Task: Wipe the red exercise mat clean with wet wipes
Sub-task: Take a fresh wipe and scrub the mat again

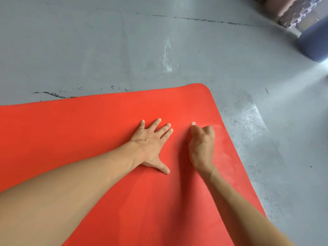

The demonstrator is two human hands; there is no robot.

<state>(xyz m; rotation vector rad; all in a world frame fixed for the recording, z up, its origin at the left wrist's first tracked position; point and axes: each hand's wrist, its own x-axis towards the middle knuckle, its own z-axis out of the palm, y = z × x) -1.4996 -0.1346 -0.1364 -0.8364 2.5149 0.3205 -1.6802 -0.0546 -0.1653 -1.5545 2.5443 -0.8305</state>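
The red exercise mat (106,125) lies flat on the grey floor, its rounded far corner at the upper right. My left hand (152,144) presses flat on the mat with its fingers spread. Just to its right, near the mat's right edge, is my right hand (202,144), blurred by motion, knuckles up and fingers curled. A small white bit of the wet wipe (193,123) shows at its fingertips; the rest is hidden under the hand. A pale hazy streak lies on the mat beside that hand.
Grey painted floor (124,50) surrounds the mat, with dark scuffs and shiny wet-looking patches along the mat's right side. A dark blue rolled object (314,43) and a purple textured roller (300,13) lie at the far right corner.
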